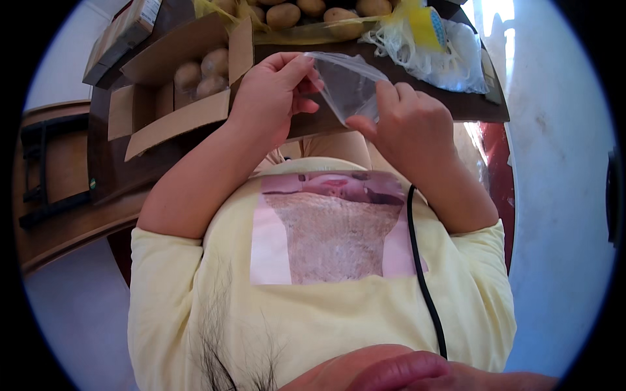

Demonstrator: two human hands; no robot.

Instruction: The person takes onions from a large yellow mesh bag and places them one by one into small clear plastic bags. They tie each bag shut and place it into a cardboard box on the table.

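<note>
Between both hands a clear plastic bag [345,85] is stretched out over the near edge of the dark table. My left hand [279,88] pinches one upper corner between thumb and forefinger, its other fingers curled loosely. My right hand [408,115] grips the opposite side, the thumb pointing left along the film. Nothing shows inside the bag. Left of my left hand stands an open cardboard box [178,124] with its flaps spread. Several potatoes [210,87] sit in it, and clear film seems to wrap them.
At the table's [288,128] back, more loose potatoes [283,16] lie on yellow plastic netting or film [298,35]. White plastic bags [455,63] and a yellow tape roll [430,27] sit back right. Another carton [122,36] stands far left. A black cable [423,273] crosses my shirt.
</note>
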